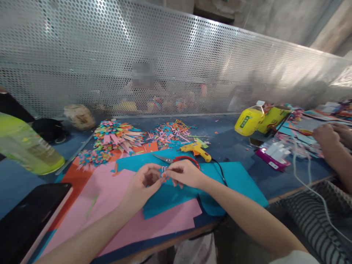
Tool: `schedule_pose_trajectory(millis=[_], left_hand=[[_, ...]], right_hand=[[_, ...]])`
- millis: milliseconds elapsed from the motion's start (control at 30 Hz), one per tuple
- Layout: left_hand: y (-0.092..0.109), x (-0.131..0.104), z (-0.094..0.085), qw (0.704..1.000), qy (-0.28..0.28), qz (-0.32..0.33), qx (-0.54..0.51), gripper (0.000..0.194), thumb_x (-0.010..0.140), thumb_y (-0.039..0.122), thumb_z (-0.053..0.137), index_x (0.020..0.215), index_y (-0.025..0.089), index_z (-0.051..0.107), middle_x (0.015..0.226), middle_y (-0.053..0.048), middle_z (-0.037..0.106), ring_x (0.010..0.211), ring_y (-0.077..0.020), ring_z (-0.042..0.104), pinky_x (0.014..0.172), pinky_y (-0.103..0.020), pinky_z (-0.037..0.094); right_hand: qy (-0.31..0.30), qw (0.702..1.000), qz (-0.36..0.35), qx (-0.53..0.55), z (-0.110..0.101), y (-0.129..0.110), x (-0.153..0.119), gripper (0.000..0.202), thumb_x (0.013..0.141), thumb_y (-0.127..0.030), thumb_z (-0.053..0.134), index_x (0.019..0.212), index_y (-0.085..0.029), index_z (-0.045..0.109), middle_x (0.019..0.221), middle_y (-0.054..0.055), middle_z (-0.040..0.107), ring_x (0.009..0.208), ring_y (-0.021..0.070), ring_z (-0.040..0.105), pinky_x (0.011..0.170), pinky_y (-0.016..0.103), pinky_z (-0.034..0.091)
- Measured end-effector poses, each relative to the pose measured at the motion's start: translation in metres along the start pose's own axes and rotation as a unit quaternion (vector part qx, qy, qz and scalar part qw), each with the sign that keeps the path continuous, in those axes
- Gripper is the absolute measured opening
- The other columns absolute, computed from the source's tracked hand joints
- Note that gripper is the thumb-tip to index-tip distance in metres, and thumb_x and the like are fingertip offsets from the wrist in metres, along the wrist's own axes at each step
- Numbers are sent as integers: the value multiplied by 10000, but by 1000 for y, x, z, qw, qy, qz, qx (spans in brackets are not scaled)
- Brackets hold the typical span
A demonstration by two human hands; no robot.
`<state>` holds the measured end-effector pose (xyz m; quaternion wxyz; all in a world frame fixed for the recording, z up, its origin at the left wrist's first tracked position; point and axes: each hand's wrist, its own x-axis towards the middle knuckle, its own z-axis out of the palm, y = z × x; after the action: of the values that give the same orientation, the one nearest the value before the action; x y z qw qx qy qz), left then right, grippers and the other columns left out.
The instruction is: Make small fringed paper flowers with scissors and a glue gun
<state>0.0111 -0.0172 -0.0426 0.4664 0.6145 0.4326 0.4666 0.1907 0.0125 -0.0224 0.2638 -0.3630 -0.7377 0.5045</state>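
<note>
Between the fingertips of my left hand (147,182) and my right hand (185,173) is a small curled pink paper piece (164,169), with a bit of orange at its lower end. Both hands pinch it above blue paper sheets (165,200). Just behind my hands lie scissors (165,158) with red handles, partly covered by my right hand. A yellow glue gun (196,149) rests beyond them, its black cord running right. Under my left forearm spreads pink paper (110,190), with orange paper (74,179) at its left.
Folded paper clusters (117,135) and a heap of paper strips (172,134) lie farther back. A black phone (35,216) and a green bottle (27,146) are at left. At right are a yellow bottle (249,119), a purple box (272,159) and another person's hands (330,137). Perforated metal (165,47) stands behind.
</note>
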Motion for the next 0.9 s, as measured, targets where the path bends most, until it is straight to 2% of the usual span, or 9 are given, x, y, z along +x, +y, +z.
schedule_pose_trajectory(millis=[300, 900], left_hand=[[2, -2, 0, 999, 3, 16, 31, 255, 744, 286, 606, 944, 203, 471, 700, 36, 560, 609, -100, 518, 556, -219, 416], [6, -4, 1, 998, 20, 30, 58, 271, 730, 282, 614, 944, 197, 472, 707, 27, 561, 619, -109, 539, 579, -230, 445]], right_hand=[[-35, 998, 27, 40, -3, -2, 2, 424, 751, -522, 535, 829, -119, 638, 518, -25, 553, 335, 40, 450, 360, 156, 370], [-43, 996, 46, 65, -7, 1, 2, 419, 713, -509, 582, 794, -105, 653, 559, -3, 585, 355, 39, 461, 345, 151, 323]])
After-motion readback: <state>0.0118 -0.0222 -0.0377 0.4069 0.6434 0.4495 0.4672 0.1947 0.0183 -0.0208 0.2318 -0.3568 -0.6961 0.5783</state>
